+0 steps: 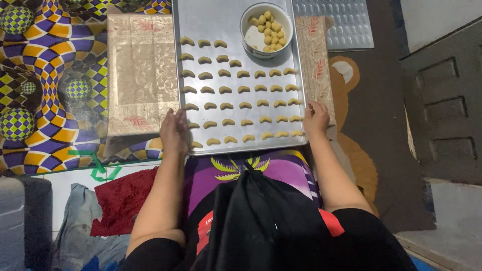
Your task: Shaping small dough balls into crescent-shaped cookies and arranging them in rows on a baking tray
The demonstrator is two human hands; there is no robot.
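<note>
A metal baking tray [211, 22] lies in front of me on a gold patterned cloth [140, 70]. Several rows of small crescent-shaped dough pieces [226, 90] cover it. A white bowl [249, 37] of little dough lumps stands on the tray's far right part. My left hand [174, 131] rests flat against the tray's near left edge, fingers together. My right hand [315, 118] grips the tray's near right edge, fingers curled over the rim.
A colourful checkered mat [45, 75] lies to the left. A red cloth [120, 200] and grey fabric [75, 226] sit near my left arm. An embossed metal sheet [346, 25] lies beyond the tray; a brown bear-print rug [361, 125] spreads right.
</note>
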